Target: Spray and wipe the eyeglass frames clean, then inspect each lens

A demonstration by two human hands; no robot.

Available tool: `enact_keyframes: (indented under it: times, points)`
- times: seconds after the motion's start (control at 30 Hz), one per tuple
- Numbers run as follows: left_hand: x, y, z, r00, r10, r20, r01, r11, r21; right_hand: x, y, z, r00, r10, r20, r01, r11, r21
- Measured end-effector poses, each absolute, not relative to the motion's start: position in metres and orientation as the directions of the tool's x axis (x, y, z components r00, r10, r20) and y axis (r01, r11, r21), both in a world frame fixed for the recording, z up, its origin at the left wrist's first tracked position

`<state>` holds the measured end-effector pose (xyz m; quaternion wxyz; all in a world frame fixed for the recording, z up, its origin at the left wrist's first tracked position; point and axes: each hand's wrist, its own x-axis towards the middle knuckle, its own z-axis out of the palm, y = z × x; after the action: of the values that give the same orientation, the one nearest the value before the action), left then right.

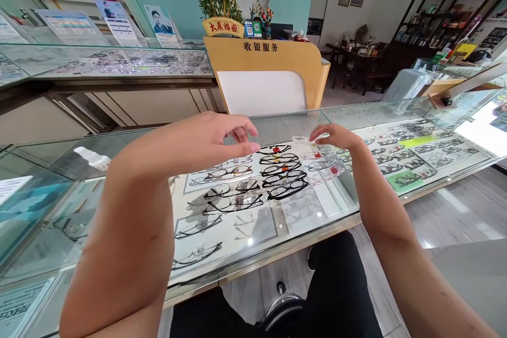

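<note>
My left hand (222,137) hovers over the glass display counter, its fingers loosely curved, thumb and fingertips apart, with nothing between them. Farther right, my right hand (335,135) has bent fingers, with a gap between thumb and forefinger. Its fingertips are at the right end of a clear-framed pair of glasses (301,140); whether they touch it I cannot tell. Below and between the hands is a column of black-framed glasses (284,169). Left of it are brown-framed glasses (233,171) and dark half-rim glasses (233,203). More clear glasses (327,162) lie below my right hand.
The glass counter (312,232) runs across in front of my knees. A white bottle (93,158) is on its left part. More glasses (412,177) fill the right section. Beyond stand a yellow cashier desk (265,55) and another glass case (130,63). A stool (283,309) is below me.
</note>
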<state>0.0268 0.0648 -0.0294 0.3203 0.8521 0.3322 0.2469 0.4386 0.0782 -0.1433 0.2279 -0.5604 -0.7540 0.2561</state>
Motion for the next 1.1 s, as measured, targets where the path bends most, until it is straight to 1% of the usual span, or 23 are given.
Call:
enact_keyframes:
  times: [0.1, 0.2, 0.27, 0.4, 0.47, 0.6, 0.67, 0.77, 0.93, 1.1]
  points:
    - [0.026, 0.065, -0.029, 0.659, 0.731, 0.178, 0.432, -0.562, 0.705, 0.446, 0.078, -0.146, -0.248, 0.969, -0.019, 0.791, 0.191, -0.581]
    - [0.026, 0.065, -0.028, 0.660, 0.740, 0.128, 0.499, -0.560, 0.661, 0.449, 0.078, -0.147, -0.215, 0.975, -0.061, 0.837, 0.152, -0.526]
    - [0.027, 0.064, -0.027, 0.663, 0.740, 0.111, 0.522, -0.563, 0.641, 0.447, 0.079, -0.148, -0.197, 0.978, -0.068, 0.861, 0.139, -0.490]
    - [0.029, 0.064, -0.027, 0.662, 0.739, 0.127, 0.484, -0.550, 0.680, 0.441, 0.083, -0.153, -0.160, 0.987, -0.028, 0.896, 0.133, -0.424]
    - [0.029, 0.065, -0.029, 0.675, 0.724, 0.142, 0.471, -0.571, 0.672, 0.438, 0.086, -0.156, -0.153, 0.988, -0.011, 0.903, 0.135, -0.407]
    - [0.028, 0.068, -0.033, 0.717, 0.680, 0.151, 0.495, -0.650, 0.577, 0.437, 0.087, -0.156, -0.150, 0.989, -0.007, 0.911, 0.135, -0.390]
    - [0.027, 0.068, -0.034, 0.720, 0.679, 0.143, 0.512, -0.659, 0.551, 0.439, 0.083, -0.153, -0.139, 0.990, -0.014, 0.916, 0.124, -0.382]
    - [0.028, 0.067, -0.034, 0.708, 0.695, 0.123, 0.528, -0.637, 0.561, 0.440, 0.078, -0.148, -0.113, 0.993, -0.043, 0.932, 0.091, -0.350]
    - [0.030, 0.066, -0.034, 0.678, 0.728, 0.096, 0.525, -0.572, 0.630, 0.433, 0.076, -0.148, -0.081, 0.993, -0.086, 0.957, 0.054, -0.283]
    - [0.028, 0.071, -0.039, 0.741, 0.657, 0.139, 0.501, -0.679, 0.537, 0.427, 0.080, -0.151, -0.102, 0.989, -0.106, 0.962, 0.072, -0.263]
